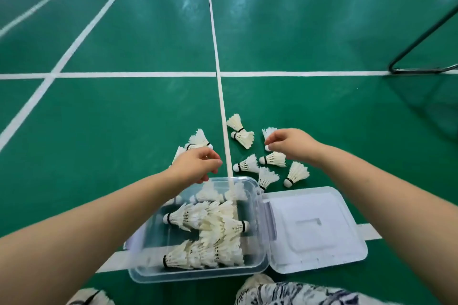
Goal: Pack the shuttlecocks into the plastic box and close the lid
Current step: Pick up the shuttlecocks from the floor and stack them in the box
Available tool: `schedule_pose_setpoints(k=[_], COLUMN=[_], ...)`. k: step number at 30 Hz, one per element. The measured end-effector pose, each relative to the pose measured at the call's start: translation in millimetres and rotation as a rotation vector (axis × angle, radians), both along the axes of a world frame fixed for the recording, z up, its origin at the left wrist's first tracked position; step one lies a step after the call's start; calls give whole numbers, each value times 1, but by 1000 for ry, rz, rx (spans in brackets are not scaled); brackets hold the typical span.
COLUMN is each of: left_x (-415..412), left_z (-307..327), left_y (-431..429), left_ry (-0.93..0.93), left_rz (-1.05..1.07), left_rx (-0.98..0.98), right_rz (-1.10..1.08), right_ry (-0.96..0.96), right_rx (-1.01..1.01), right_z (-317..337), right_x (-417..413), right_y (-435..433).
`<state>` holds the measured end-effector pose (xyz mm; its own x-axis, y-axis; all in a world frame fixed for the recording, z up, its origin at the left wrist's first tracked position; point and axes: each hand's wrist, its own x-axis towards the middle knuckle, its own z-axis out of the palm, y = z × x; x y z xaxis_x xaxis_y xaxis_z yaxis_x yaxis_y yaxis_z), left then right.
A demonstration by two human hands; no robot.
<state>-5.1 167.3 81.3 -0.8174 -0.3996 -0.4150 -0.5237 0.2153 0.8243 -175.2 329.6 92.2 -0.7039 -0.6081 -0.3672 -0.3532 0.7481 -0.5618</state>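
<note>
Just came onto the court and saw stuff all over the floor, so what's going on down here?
A person is gathering shuttlecocks off the green floor into a clear plastic box. The box already holds several, and its lid lies open to its right. The right hand pinches a shuttlecock on the floor; the left hand hovers over the box's far edge beside others. More shuttlecocks still lie scattered beyond the box.
</note>
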Motion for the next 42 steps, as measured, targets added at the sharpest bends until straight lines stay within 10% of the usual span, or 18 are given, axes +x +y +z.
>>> schedule_pose_setpoints(k=[27, 42], left_x=[-44, -4], left_z=[-69, -36], left_y=[-19, -18], left_ry=[-53, -2], left_rz=[230, 197], left_rx=[175, -289], right_rz=[-102, 400], right_ry=[-89, 173], right_rx=[390, 27], right_z=[-171, -21], right_x=[-42, 5], right_y=[-63, -84])
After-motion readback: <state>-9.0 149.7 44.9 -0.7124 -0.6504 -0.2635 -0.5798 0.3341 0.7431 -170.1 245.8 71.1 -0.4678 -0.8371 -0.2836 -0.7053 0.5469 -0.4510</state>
